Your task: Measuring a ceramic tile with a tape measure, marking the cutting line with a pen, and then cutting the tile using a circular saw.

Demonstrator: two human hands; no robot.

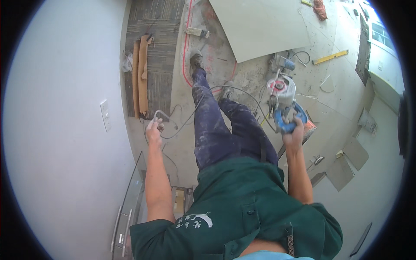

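My right hand (295,133) is wrapped round the blue handle of a handheld circular saw (285,93). The saw hangs off the floor to the right of my legs, its round grey guard and reddish hub facing up. My left hand (154,129) is closed on a grey power cord (167,116) beside the left wall. The cord loops near that hand, and a thin dark stretch crosses in front of my thighs toward the saw. Whether the blade is turning cannot be made out.
A large pale board (260,30) lies ahead. Another power tool (286,64) and a yellow spirit level (330,57) lie right of it. Brown cardboard strips (143,73) rest on carpet by the left wall. Cut board pieces (340,174) are at right; glass with handles (125,225) stands lower left.
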